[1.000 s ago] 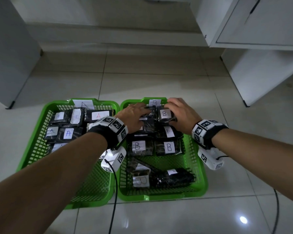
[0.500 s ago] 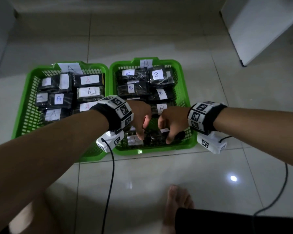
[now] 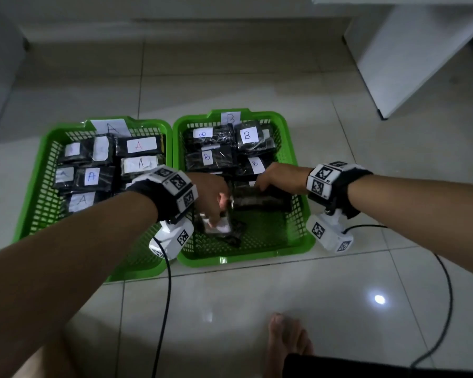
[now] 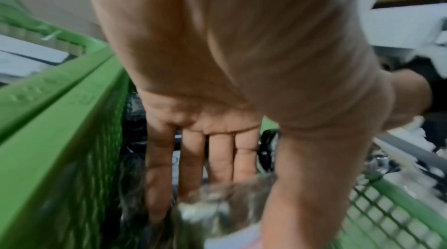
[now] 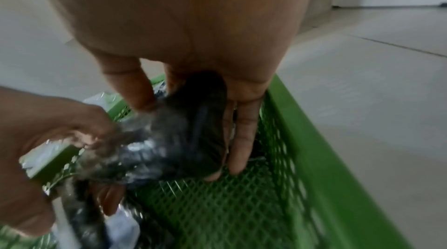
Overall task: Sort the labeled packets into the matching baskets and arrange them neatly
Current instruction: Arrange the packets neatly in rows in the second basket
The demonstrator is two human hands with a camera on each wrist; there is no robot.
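Observation:
Two green baskets stand side by side on the tiled floor. Basket A [image 3: 28, 222] on the left holds several black packets labeled A [image 3: 92, 176]. Basket B [image 3: 243, 261] on the right has rows of B packets [image 3: 247, 135] at its back. My right hand [image 3: 260, 184] [image 5: 191, 135] grips a long black packet [image 3: 260, 200] [image 5: 169, 148] between thumb and fingers, just above the basket's mesh floor. My left hand [image 3: 216, 214] [image 4: 212, 176] pinches another packet with a white label [image 3: 221, 227] [image 4: 217, 205] in the front left of basket B. Its label letter is hidden.
A white cabinet [image 3: 407, 64] stands at the back right and a grey one [image 3: 0, 64] at the left. Black cables [image 3: 161, 309] run from both wrist cameras across the floor. A bare foot [image 3: 287, 342] is in front of the baskets.
Both hands came from the back row to the front of basket B and took a packet each. The right hand has since lifted its packet toward the middle of the basket.

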